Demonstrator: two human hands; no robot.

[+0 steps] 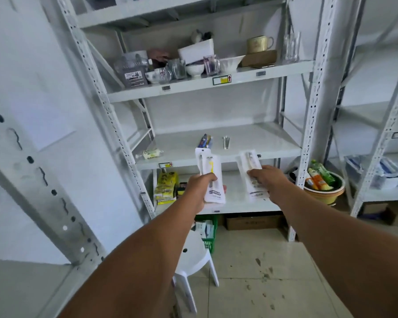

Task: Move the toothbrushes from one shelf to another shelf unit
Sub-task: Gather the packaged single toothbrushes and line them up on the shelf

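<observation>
My left hand (199,191) grips white packaged toothbrushes (210,171), the front one with a yellow brush showing. My right hand (265,180) holds another white toothbrush packet (251,164) by its lower half. Both packets are held upright just in front of the edge of the middle shelf (251,141) of the white metal shelf unit. On that shelf lie a blue packaged toothbrush (205,140), a small grey item (226,142) and a pale yellow tube-like item (150,154) at the left.
The upper shelf (207,84) holds glasses, bowls, a mug and a plastic container. Yellow packs (166,188) sit on the lower shelf. A white stool (193,253) and a green basket (208,232) stand on the floor below. A basin with bottles (319,182) is at right, beside another shelf unit (381,138).
</observation>
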